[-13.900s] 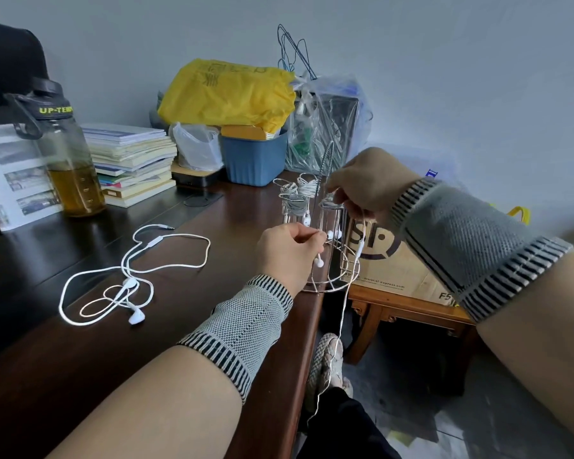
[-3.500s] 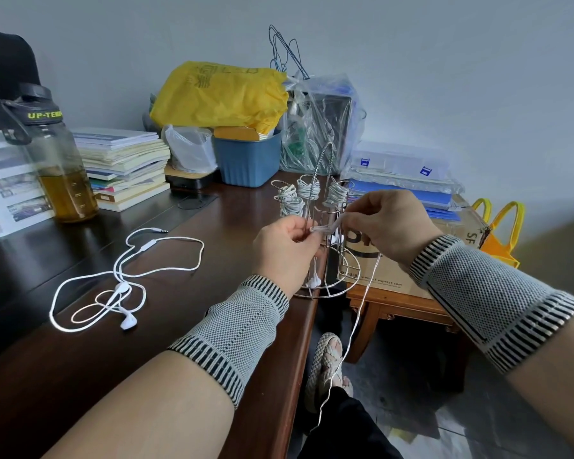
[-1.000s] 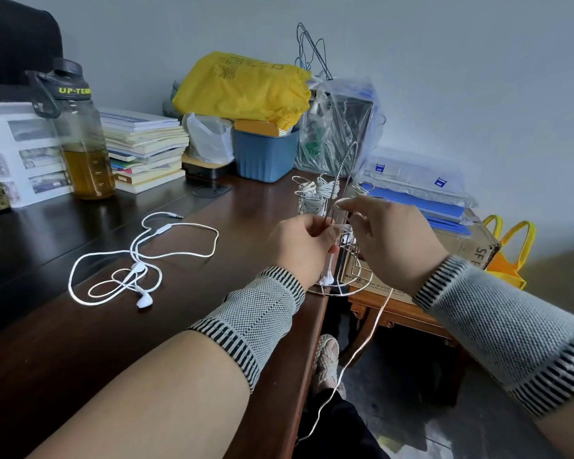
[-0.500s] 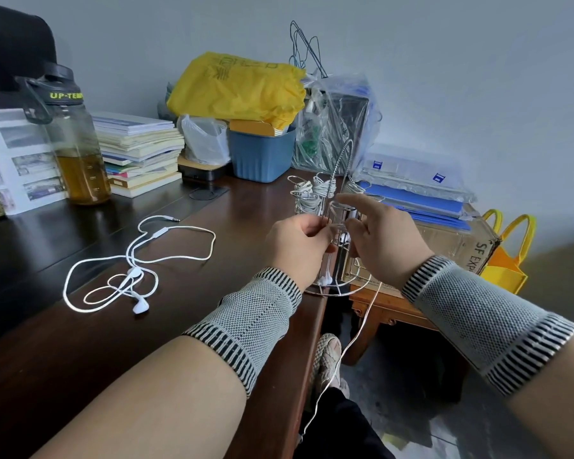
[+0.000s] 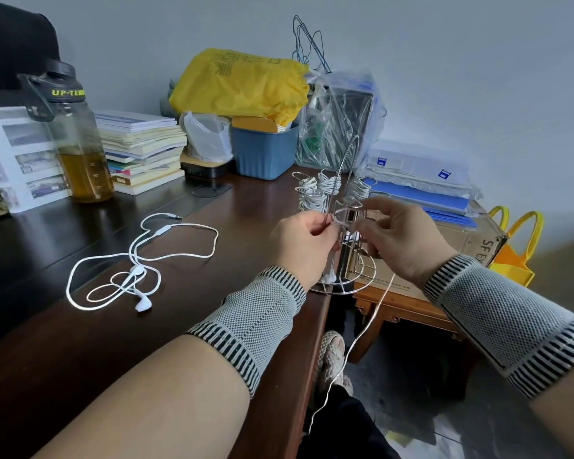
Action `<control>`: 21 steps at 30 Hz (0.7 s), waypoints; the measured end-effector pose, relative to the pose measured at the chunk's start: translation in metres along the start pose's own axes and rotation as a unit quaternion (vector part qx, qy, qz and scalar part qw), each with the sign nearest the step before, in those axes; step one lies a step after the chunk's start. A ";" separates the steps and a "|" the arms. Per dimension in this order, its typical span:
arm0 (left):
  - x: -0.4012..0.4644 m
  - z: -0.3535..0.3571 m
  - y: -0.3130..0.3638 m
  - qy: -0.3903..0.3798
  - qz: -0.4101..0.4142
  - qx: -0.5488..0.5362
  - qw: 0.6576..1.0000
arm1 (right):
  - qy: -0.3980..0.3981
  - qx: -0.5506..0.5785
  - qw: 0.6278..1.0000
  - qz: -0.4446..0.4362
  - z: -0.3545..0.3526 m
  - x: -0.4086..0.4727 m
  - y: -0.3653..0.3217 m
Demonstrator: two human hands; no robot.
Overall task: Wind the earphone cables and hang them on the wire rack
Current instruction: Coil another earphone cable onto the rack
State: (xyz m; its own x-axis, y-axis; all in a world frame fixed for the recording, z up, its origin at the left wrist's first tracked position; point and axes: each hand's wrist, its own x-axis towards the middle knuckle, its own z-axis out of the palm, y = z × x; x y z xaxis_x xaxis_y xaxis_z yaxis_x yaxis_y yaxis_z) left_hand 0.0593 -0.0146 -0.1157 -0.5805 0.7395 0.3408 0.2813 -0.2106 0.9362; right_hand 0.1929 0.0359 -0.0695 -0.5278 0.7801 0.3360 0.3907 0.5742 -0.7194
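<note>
Both forearms, each wearing a grey knitted wrist sleeve, are reaching forward over the right edge of the dark wooden counter [image 5: 186, 326] toward the wire rack [image 5: 340, 226], which is standing at that edge. The left hand [image 5: 304, 245] is held knuckles-up with its fingers curled, pinching a thin upright wire of the rack between thumb and forefinger. The right hand [image 5: 401, 241] is facing it from the other side of the rack, thumb and forefinger closing on the white earphone cable [image 5: 362, 339] at one of the rack's round loops, the remaining fingers loosely curled. From this hand the cable is hanging down past the counter edge toward the floor. Whether the cable is already passing round the loop cannot be told, since the fingers are covering it.

Wound earphone bundles [image 5: 315, 193] are hanging on the rack's far loops. A second, loose pair of earphones [image 5: 136, 270] is lying untidily on the counter, well to the left of the hands. Along the far edge a water bottle [image 5: 75, 144] of amber liquid, a stack of books [image 5: 143, 150] and a blue bin [image 5: 264, 150] under a yellow bag [image 5: 242, 84] are standing.
</note>
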 end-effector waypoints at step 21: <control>-0.005 -0.001 0.006 -0.014 0.002 0.013 1.000 | 0.041 -0.065 0.996 -0.053 -0.015 -0.004 0.009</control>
State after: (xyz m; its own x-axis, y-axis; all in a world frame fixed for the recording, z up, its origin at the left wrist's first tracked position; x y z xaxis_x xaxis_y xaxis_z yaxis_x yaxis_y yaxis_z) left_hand 0.0633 -0.0203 -0.1118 -0.5580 0.7564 0.3413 0.3028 -0.1974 0.9324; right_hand 0.2098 0.0418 -0.0684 -0.5098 0.7281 0.4583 0.4327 0.6774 -0.5948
